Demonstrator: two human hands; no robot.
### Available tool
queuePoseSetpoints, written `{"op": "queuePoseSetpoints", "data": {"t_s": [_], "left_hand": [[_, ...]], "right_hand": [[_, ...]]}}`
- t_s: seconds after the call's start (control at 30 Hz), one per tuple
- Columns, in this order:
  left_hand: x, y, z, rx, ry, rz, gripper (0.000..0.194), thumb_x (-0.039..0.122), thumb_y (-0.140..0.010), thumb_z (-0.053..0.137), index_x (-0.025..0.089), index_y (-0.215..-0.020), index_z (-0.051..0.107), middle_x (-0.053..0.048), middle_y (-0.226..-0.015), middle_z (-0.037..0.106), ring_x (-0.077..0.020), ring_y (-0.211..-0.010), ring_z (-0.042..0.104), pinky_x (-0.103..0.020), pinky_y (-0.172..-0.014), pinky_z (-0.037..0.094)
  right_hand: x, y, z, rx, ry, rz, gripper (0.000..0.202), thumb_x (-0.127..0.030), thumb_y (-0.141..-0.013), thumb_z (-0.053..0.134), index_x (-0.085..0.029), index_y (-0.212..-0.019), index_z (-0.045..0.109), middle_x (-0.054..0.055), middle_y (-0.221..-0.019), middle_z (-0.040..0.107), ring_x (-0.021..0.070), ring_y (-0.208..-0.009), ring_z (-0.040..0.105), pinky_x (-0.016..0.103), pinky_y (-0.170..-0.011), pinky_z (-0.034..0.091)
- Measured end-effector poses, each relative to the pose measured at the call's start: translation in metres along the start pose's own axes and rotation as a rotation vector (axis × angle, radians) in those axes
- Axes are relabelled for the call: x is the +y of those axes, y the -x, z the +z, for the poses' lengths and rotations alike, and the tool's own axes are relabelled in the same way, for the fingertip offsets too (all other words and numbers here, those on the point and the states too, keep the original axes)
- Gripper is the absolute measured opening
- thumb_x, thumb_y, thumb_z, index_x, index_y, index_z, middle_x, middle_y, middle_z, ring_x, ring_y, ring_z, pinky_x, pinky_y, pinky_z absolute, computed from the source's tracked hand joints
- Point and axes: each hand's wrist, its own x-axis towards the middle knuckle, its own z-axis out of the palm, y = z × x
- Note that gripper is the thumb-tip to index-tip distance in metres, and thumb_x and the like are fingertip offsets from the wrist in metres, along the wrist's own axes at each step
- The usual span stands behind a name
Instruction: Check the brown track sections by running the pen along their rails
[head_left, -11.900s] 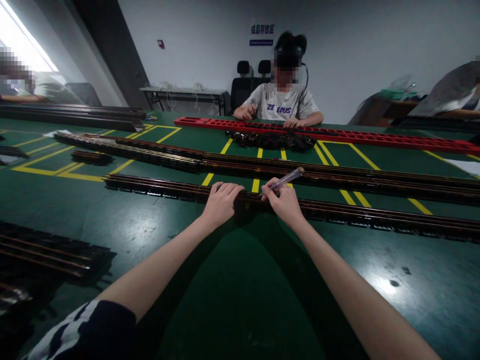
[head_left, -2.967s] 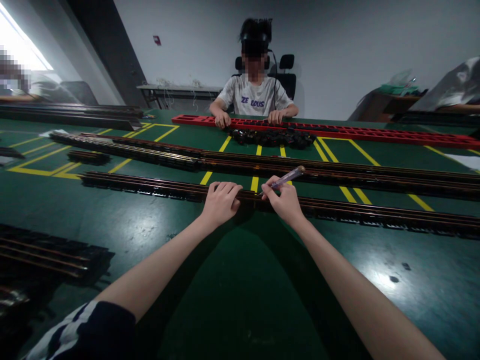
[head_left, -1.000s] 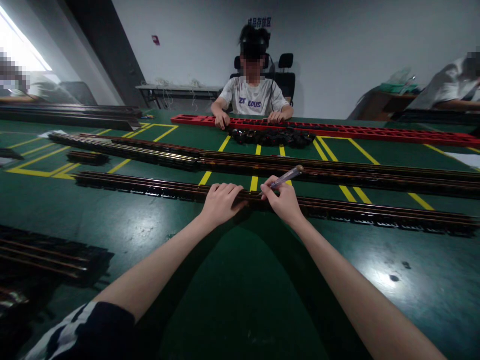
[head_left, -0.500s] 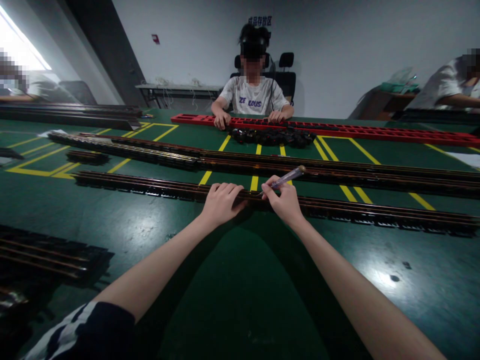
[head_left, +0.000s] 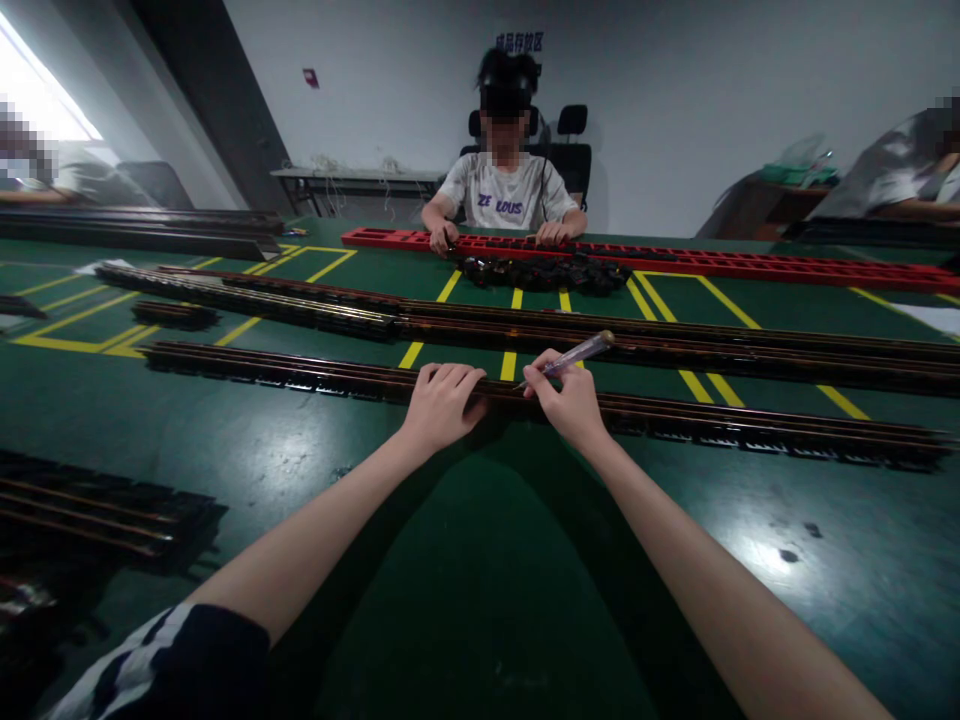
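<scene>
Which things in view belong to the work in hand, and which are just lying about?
In use, it seems:
- slim tool, in the right hand
- nearest long dark strip, under the left hand

Lying about:
- dark strips beyond it
- short dark bundle
- dark strips at lower left

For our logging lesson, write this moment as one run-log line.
left hand: on long dark strip | right hand: holding clear-handled screwdriver, tip at strip | beyond: red slotted frame

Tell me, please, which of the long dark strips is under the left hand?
The nearest long strip, under the left hand; the others lie beyond it, untouched.
</scene>
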Motion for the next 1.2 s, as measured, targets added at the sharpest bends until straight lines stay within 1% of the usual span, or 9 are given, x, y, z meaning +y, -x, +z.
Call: {"op": "queuePoseSetpoints", "data": {"t_s": [0.3, 0.57, 0.7, 0.97, 1.2], "left_hand": [[-0.0011, 0.0003, 0.0004, -0.015, 0.001, -0.003, 0.034, 0.021, -0.084, 0.051, 0.017, -0.117, 0.059, -0.01, -0.119, 0.066, -0.0274, -0.111, 0.059, -0.046, -0.096, 0.038], [-0.0013, 0.0006, 0.0001, -0.018, -0.006, 0.003, 0.034, 0.017, -0.085, 0.046, 0.018, -0.116, 0.06, -0.01, -0.119, 0.066, -0.0274, -0.112, 0.058, -0.046, -0.096, 0.037], [-0.002, 0.0006, 0.0004, -0.023, -0.017, 0.007, 0.037, 0.014, -0.084, 0.043, 0.019, -0.116, 0.06, -0.01, -0.119, 0.066, -0.0271, -0.112, 0.057, -0.046, -0.097, 0.036], [-0.0025, 0.0003, -0.0004, -0.03, -0.026, 0.02, 0.041, 0.008, -0.08, 0.043, 0.017, -0.116, 0.06, -0.01, -0.119, 0.066, -0.0273, -0.112, 0.057, -0.046, -0.096, 0.036], [-0.0029, 0.0004, 0.0, -0.025, -0.015, 0.018, 0.04, 0.008, -0.081, 0.042, 0.016, -0.116, 0.06, -0.01, -0.119, 0.066, -0.0266, -0.112, 0.058, -0.045, -0.097, 0.036]], "right_hand": [[-0.0007, -0.0004, -0.0002, -0.001, 0.003, 0.003, 0.02, -0.027, -0.083, 0.052, -0.023, -0.065, 0.05, 0.0, -0.054, 0.064, 0.0191, -0.057, 0.064, 0.032, -0.068, 0.047], [-0.0008, -0.0004, -0.0008, -0.001, 0.011, 0.009, 0.02, -0.028, -0.083, 0.052, -0.023, -0.064, 0.051, 0.0, -0.053, 0.064, 0.0198, -0.057, 0.064, 0.033, -0.066, 0.047], [-0.0005, -0.0004, -0.0008, -0.004, 0.032, 0.004, 0.02, -0.027, -0.083, 0.052, -0.024, -0.064, 0.051, 0.0, -0.053, 0.064, 0.0201, -0.059, 0.064, 0.034, -0.07, 0.047], [-0.0005, -0.0003, 0.0015, -0.016, 0.039, 0.003, 0.019, -0.027, -0.082, 0.053, -0.023, -0.064, 0.052, 0.0, -0.054, 0.064, 0.0203, -0.058, 0.064, 0.033, -0.068, 0.046], [0.0, 0.0003, -0.0015, 0.016, 0.058, 0.006, 0.021, -0.027, -0.083, 0.052, -0.023, -0.063, 0.051, 0.0, -0.052, 0.062, 0.02, -0.056, 0.062, 0.033, -0.068, 0.046]]}}
